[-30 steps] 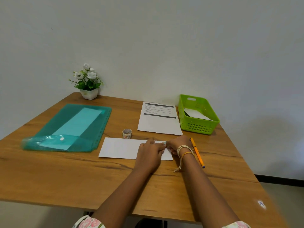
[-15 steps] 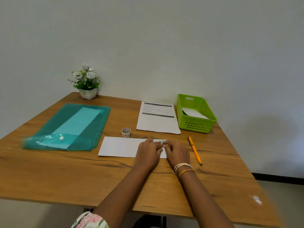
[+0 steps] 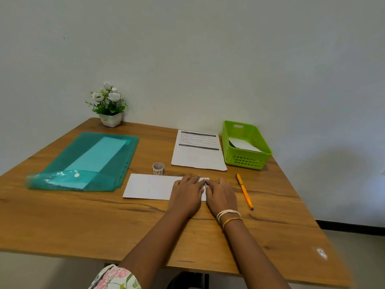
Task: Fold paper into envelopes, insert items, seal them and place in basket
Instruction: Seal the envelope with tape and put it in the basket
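Hands [image 3: 188, 195] [image 3: 220, 195] now side by side — flat, fingers straight — on the envelope's [image 3: 150, 186] right end.

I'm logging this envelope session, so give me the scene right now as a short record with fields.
left hand: left hand flat on the folded paper
right hand: right hand flat on the paper's right end
tape: tape roll just behind the paper
pen: orange pen right of the hands
basket: green basket, white paper inside
printed sheet: printed sheet left of basket
folder: teal folder at left
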The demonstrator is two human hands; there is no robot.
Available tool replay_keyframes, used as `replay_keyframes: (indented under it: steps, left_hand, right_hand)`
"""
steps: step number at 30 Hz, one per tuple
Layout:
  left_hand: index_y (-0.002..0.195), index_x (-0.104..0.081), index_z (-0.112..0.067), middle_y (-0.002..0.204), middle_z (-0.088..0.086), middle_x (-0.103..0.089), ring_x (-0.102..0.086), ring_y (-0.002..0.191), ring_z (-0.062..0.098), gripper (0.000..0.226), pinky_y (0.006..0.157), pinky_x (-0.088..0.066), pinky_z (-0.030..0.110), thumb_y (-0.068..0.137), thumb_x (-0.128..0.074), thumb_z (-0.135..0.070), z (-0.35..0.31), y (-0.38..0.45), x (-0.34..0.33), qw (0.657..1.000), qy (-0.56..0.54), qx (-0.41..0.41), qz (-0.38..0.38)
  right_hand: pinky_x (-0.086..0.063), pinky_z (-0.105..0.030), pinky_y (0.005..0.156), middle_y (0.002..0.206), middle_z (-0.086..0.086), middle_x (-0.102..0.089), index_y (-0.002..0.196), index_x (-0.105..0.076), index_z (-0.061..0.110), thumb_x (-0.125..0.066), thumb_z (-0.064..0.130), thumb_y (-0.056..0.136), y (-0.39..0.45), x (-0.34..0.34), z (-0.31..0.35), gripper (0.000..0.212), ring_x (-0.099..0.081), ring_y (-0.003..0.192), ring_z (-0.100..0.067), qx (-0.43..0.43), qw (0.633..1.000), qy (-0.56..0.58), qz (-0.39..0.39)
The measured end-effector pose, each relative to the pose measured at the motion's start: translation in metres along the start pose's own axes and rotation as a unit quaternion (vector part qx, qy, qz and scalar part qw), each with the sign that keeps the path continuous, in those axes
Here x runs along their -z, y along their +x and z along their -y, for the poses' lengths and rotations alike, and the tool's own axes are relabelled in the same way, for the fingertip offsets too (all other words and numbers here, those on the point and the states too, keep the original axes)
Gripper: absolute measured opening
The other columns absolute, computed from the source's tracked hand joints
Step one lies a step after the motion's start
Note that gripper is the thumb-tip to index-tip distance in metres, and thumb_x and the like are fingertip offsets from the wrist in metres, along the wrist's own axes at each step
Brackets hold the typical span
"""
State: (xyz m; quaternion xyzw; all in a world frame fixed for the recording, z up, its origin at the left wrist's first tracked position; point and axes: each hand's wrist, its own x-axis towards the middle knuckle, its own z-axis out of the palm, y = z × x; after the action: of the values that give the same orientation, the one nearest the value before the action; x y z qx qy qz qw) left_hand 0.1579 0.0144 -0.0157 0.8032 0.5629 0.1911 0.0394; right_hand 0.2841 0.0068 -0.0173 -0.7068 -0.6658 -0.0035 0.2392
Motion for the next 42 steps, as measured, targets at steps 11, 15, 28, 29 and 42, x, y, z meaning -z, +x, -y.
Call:
replay_keyframes:
  steps: [11, 15, 28, 29, 42]
  left_hand:
    - [0.143, -0.040, -0.014, 0.149, 0.003, -0.040, -0.034, 0.136, 0.021, 0.052, 0.107, -0.033, 0.036, 0.099, -0.041, -0.042, -0.007, 0.000, 0.013, 0.997, 0.017, 0.067, 0.017]
    - [0.129, -0.054, -0.015, 0.129, 0.005, -0.058, -0.051, 0.118, 0.022, 0.054, 0.092, -0.042, 0.031, 0.089, -0.058, -0.052, -0.008, 0.004, 0.030, 0.992, 0.060, 0.103, 0.035]
    - [0.134, -0.047, -0.017, 0.130, 0.006, -0.056, -0.057, 0.116, 0.025, 0.085, 0.089, -0.053, 0.035, 0.065, -0.083, -0.052, -0.004, 0.006, 0.055, 0.946, -0.056, 0.258, 0.186]
    - [0.134, -0.047, -0.015, 0.131, 0.006, -0.056, -0.057, 0.115, 0.024, 0.079, 0.087, -0.053, 0.032, 0.071, -0.080, -0.048, -0.003, 0.006, 0.056, 0.945, -0.074, 0.261, 0.181]
    - [0.116, -0.055, -0.002, 0.114, 0.012, -0.066, -0.066, 0.098, 0.030, 0.028, 0.086, -0.056, 0.044, 0.092, -0.063, -0.013, -0.009, 0.034, 0.083, 0.642, -0.640, 0.418, -0.068]
  right_hand:
    - [-0.048, -0.035, 0.080, 0.109, -0.008, -0.053, 0.133, -0.053, 0.036, -0.040, 0.035, 0.096, -0.004, 0.003, 0.002, 0.039, -0.051, 0.103, -0.024, -0.007, 1.000, -0.013, 0.028]
    - [-0.047, -0.034, 0.079, 0.106, -0.008, -0.052, 0.131, -0.050, 0.045, -0.040, 0.035, 0.097, 0.004, 0.007, -0.002, 0.037, -0.051, 0.102, -0.025, 0.015, 0.997, -0.011, 0.075]
    - [-0.043, -0.031, 0.092, 0.121, -0.006, -0.060, 0.122, -0.063, 0.034, -0.055, 0.028, 0.093, 0.008, 0.013, -0.004, 0.031, -0.052, 0.115, -0.025, -0.026, 0.989, 0.112, 0.090]
    - [-0.043, -0.030, 0.093, 0.122, -0.006, -0.061, 0.117, -0.065, 0.032, -0.057, 0.026, 0.092, 0.006, 0.015, -0.004, 0.027, -0.053, 0.115, -0.024, -0.044, 0.987, 0.137, 0.077]
    - [-0.040, -0.021, 0.055, 0.073, -0.001, -0.060, 0.081, -0.061, 0.011, -0.059, 0.015, 0.088, 0.004, 0.070, 0.022, 0.009, -0.055, 0.064, -0.014, -0.183, 0.896, 0.367, 0.170]
